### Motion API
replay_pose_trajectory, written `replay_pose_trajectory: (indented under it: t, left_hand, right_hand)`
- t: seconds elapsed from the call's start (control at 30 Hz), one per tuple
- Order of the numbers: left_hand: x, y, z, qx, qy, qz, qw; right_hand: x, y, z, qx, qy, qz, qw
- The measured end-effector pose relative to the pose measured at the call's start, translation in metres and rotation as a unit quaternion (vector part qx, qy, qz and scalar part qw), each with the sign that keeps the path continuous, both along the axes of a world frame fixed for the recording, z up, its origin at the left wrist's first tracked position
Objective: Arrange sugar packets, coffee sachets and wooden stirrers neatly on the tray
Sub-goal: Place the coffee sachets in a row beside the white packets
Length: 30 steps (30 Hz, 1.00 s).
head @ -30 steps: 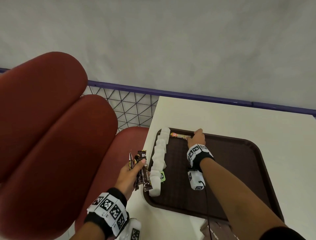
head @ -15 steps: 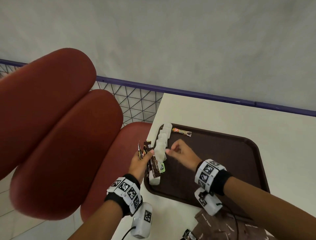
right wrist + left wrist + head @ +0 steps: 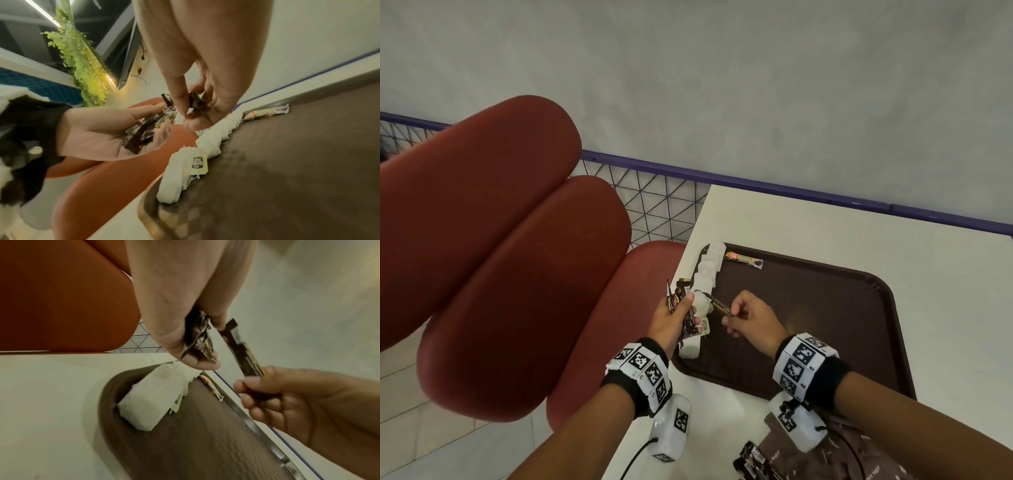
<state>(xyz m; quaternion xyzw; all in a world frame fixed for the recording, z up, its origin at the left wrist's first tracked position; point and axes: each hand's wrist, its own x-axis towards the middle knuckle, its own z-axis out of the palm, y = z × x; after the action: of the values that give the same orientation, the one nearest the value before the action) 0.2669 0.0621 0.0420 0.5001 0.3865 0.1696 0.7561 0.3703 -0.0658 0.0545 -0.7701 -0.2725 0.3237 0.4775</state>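
A dark brown tray [image 3: 825, 308] lies on the white table. White packets [image 3: 705, 277] run in a row along its left rim, and one orange-ended coffee sachet [image 3: 743, 259] lies at the far edge. My left hand [image 3: 674, 318] grips a bunch of dark coffee sachets [image 3: 683, 308] over the tray's left rim. My right hand [image 3: 748, 317] pinches the end of one dark sachet [image 3: 719, 306], which slants up between the two hands [image 3: 244, 353]. In the right wrist view the bunch [image 3: 148, 129] lies across my left palm.
A red padded seat [image 3: 517, 274] stands left of the table [image 3: 842, 226], with a wire mesh rail [image 3: 654, 198] and a grey wall behind. Brown packets and dark sachets [image 3: 825, 455] lie on the table near my right forearm. A small green-tagged packet [image 3: 198, 162] sits by the white row.
My right hand left the orange-ended sachet at the tray's far edge, came back to my left hand and took hold of one dark sachet from the bunch.
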Motion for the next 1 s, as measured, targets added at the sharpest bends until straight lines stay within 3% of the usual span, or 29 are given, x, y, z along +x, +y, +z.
replay_pose_trajectory:
  t: [0.07, 0.13, 0.4, 0.6, 0.73, 0.9, 1.0]
  left_hand:
    - [-0.004, 0.001, 0.000, -0.014, -0.010, -0.005, 1.000]
    - [-0.006, 0.001, 0.001, -0.022, -0.013, -0.013, 1.000]
    - [-0.005, 0.002, 0.005, -0.013, -0.008, -0.038, 0.999]
    - [-0.002, 0.004, 0.006, 0.002, -0.002, -0.034, 0.999]
    - [-0.001, 0.002, 0.010, -0.022, -0.019, -0.034, 0.999]
    - [-0.004, 0.007, 0.007, -0.022, -0.011, -0.022, 0.999]
    - [-0.008, 0.016, 0.003, -0.017, -0.005, -0.013, 1.000]
  right_hand:
    - [0.002, -0.005, 0.000, -0.013, -0.111, 0.008, 0.994]
    - [-0.001, -0.008, 0.001, 0.001, -0.161, 0.029, 0.987]
    - [-0.004, -0.012, -0.001, 0.042, -0.189, 0.057, 0.979]
    - [-0.001, -0.016, -0.001, 0.037, -0.139, 0.060, 0.988]
    - [0.007, -0.017, -0.007, 0.007, -0.161, 0.055, 0.985]
    - [0.032, -0.008, -0.013, -0.005, -0.232, 0.000, 0.973]
    - [0.061, 0.001, -0.024, -0.066, -0.267, -0.061, 0.960]
